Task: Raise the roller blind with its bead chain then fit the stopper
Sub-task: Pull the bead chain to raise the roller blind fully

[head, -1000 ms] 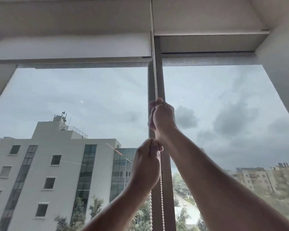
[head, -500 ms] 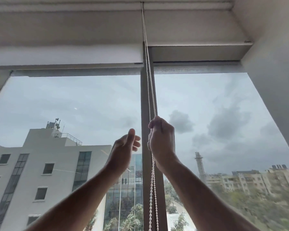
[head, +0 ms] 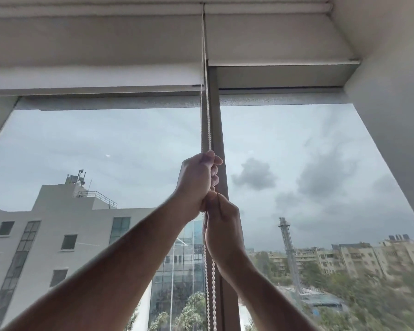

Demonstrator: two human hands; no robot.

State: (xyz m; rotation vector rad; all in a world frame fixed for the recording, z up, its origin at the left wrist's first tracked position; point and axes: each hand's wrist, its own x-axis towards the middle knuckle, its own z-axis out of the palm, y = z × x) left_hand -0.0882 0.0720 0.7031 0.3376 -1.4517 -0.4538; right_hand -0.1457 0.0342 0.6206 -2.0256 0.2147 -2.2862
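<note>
- My left hand [head: 196,185] was off and spread; now fingers curl round the bead chain [head: 207,130], above my right hand [head: 221,225], also gripping.
- Roller blind [head: 93,78] near window's top edge; next pull ready, stopper unseen.

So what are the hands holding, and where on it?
Both grip the bead chain mid-run: left hand above, right hand directly below.

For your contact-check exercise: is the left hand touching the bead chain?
Touching. The head view shows the left hand with fingers curled around the bead chain.
</note>
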